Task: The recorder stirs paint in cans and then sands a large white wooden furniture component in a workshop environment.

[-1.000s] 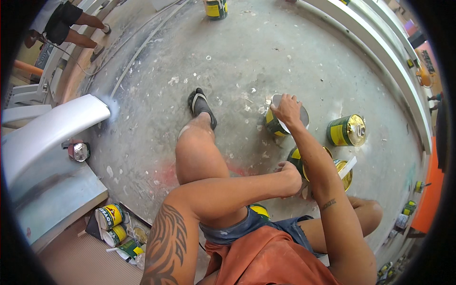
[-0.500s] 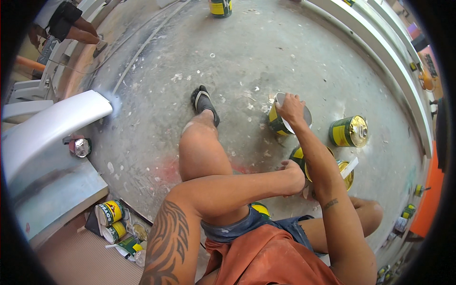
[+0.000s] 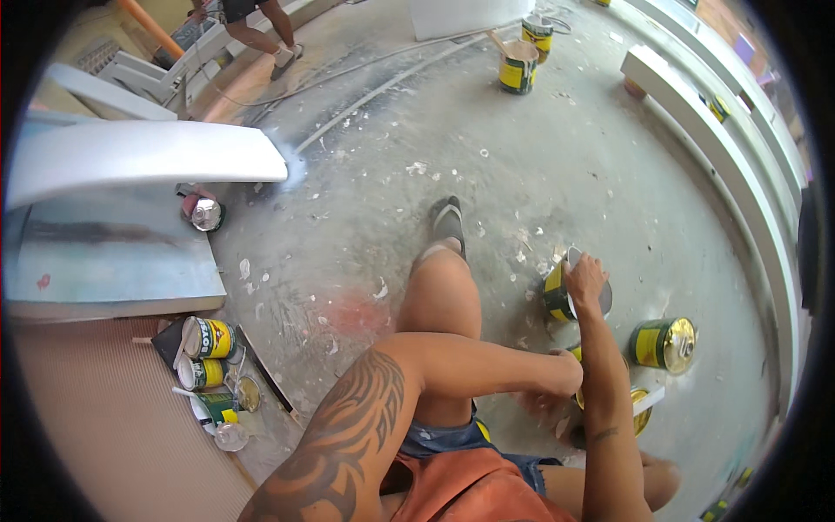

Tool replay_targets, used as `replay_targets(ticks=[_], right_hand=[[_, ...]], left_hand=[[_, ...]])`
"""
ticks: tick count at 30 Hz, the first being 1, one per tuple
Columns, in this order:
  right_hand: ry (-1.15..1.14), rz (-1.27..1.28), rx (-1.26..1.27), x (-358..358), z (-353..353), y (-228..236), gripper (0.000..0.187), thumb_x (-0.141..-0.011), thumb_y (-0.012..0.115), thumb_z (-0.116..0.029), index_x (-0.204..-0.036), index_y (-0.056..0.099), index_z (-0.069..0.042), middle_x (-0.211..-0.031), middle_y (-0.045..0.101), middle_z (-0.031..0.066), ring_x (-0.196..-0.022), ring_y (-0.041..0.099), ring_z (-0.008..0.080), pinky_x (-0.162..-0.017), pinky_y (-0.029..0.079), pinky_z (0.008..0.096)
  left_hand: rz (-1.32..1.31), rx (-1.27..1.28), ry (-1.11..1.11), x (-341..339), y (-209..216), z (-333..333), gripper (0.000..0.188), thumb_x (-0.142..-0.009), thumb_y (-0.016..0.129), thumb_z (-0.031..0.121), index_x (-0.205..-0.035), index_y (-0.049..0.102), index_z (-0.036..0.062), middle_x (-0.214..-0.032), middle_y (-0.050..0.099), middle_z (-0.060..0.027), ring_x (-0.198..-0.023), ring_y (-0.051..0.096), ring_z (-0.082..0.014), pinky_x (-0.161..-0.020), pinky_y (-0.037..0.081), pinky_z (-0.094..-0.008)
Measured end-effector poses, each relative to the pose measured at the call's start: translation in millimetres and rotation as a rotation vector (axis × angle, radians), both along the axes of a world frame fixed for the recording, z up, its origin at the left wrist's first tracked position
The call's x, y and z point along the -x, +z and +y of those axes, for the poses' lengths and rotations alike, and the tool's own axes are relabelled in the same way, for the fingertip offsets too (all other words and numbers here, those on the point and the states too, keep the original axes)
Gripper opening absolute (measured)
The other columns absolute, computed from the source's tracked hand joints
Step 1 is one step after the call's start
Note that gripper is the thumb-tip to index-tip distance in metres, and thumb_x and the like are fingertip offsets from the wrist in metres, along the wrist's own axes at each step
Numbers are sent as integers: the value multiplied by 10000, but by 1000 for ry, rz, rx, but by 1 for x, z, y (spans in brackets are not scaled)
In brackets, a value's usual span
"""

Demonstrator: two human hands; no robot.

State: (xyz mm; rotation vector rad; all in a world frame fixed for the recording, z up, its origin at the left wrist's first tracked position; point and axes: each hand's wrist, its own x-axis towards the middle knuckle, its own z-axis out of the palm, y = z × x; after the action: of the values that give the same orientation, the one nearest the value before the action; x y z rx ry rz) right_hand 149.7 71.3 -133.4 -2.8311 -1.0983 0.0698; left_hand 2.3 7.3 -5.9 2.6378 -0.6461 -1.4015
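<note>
My right hand point(image 3: 587, 280) is closed at the mouth of an open green-and-yellow paint can point(image 3: 557, 294). A whitish rounded edge point(image 3: 572, 256) shows beside its fingers; whether it is a cup or part of the can is unclear. Nearer to me, my left hand point(image 3: 564, 374) reaches across to behind my right forearm, which hides most of its fingers. Another paint can point(image 3: 642, 419), with a gold top, stands by that forearm, partly covered, with a white strip point(image 3: 648, 400) across it. To its right is a green-and-yellow can point(image 3: 663, 345) with a gold lid.
At left, a long white curved piece point(image 3: 148, 157) juts over the paint-spotted floor. Several cans point(image 3: 209, 337) lie below it near a ribbed board point(image 3: 104, 391). Two cans point(image 3: 518, 70) stand far ahead. White beams point(image 3: 722, 139) run along the right. Another person's legs point(image 3: 261, 35) are at far left.
The view has swung left, so everything sits further right and lower. My right hand stays at the open can's mouth. My left hand has slipped further behind my right forearm.
</note>
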Motion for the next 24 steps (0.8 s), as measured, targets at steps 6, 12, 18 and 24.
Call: replay_targets(ticks=[6, 12, 18, 24], right_hand=[[1, 37, 18, 6, 5, 7, 540, -832, 697, -478, -1099, 632, -14, -1106, 679, 187, -1150, 592, 356, -958, 443, 570], [44, 67, 23, -7, -13, -1, 810, -808, 695, -582, -1284, 545, 57, -1310, 587, 229, -1255, 530, 410, -1022, 396, 598], [383, 76, -542, -28, -52, 47, 473, -897, 689, -302, -1247, 597, 1, -1259, 606, 244, -1158, 578, 413, -973, 465, 457], [324, 146, -58, -40, -214, 157, 175, -871, 680, -146, -800, 643, 9, -733, 612, 203, -764, 621, 423, -665, 465, 502]], left_hand=[[-92, 138, 84, 1, -29, 8, 489, -571, 932, 418, -971, 807, 167, -1028, 755, -78, -962, 708, -231, -819, 559, -386], [-295, 91, 90, 3, -31, 7, 505, -569, 929, 423, -971, 800, 145, -979, 757, -74, -934, 715, -268, -817, 567, -390], [-177, 69, -31, -3, -30, 6, 584, -708, 844, 498, -1182, 733, 175, -1153, 722, -40, -1072, 678, -275, -920, 518, -507], [-147, 79, -26, -10, -26, -8, 527, -753, 799, 505, -1179, 738, 199, -1156, 721, -50, -1087, 673, -280, -920, 514, -522]])
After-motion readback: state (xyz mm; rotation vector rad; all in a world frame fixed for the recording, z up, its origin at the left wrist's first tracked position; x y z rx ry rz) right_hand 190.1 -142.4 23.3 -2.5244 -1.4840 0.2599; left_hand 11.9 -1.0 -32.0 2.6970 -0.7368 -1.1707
